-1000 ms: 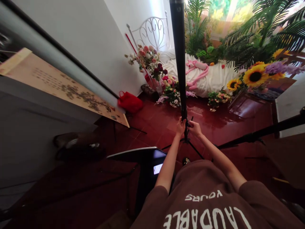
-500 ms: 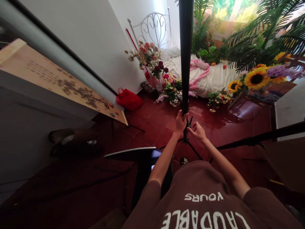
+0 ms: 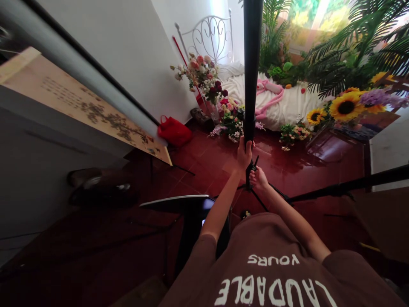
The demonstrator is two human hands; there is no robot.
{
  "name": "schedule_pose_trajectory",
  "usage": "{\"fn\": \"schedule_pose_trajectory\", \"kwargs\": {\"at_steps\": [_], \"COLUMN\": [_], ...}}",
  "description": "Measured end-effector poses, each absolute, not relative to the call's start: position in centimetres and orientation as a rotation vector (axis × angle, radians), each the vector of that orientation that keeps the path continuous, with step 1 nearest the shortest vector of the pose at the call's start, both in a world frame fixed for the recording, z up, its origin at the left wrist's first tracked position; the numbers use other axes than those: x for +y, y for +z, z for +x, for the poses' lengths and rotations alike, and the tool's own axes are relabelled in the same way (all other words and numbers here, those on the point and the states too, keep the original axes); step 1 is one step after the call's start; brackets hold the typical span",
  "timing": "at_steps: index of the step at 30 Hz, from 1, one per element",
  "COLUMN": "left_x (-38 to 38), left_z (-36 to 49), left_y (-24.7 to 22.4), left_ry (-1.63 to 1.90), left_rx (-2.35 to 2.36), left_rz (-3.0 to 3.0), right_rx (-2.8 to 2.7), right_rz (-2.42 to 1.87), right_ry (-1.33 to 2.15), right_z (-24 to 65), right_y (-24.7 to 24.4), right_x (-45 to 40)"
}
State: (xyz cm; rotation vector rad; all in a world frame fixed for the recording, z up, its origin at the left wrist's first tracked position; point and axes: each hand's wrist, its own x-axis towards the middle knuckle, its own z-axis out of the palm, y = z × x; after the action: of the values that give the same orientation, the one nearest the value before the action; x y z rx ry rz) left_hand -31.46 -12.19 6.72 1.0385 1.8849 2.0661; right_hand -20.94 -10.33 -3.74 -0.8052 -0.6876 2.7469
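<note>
A black tripod light stand (image 3: 252, 64) rises upright in front of me, its top out of view and its thin legs spread on the floor. My left hand (image 3: 244, 154) is wrapped around the pole, just below a thicker collar. Lower down and to the right, my right hand (image 3: 258, 177) is closed at the stand's small black locking knob (image 3: 254, 166). Its fingers curl against the pole side, and part of the knob is covered by them.
A hanging scroll (image 3: 96, 106) slants on the left, near a red bag (image 3: 175, 131). Beyond the stand are a white-draped bed (image 3: 297, 102), flower bunches (image 3: 204, 74) and sunflowers (image 3: 345, 106). Another black pole (image 3: 358, 185) crosses at right. A dark flat-topped object (image 3: 179, 204) stands left of me.
My left hand has moved slightly up the pole, and a collar now shows above it. My right hand has gone from loosely bent fingers beside the knob to closed on it, a little lower.
</note>
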Motion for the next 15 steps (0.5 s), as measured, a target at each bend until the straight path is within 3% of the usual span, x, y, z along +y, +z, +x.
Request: {"fn": "schedule_pose_trajectory", "kwargs": {"at_steps": [9, 15], "left_x": [-12.2, -13.0], "left_z": [-31.3, -30.5], "left_y": [7.2, 4.1], "left_ry": [2.064, 2.018], "left_rx": [1.892, 1.963], "left_rz": [1.011, 0.989], "right_rx": [-0.221, -0.179], "right_rz": [-0.823, -0.798], "right_ry": [2.726, 2.840], "right_z": [-21.7, -20.4], "right_y": [-1.6, -2.3], "right_x": [-10.5, -10.0]}}
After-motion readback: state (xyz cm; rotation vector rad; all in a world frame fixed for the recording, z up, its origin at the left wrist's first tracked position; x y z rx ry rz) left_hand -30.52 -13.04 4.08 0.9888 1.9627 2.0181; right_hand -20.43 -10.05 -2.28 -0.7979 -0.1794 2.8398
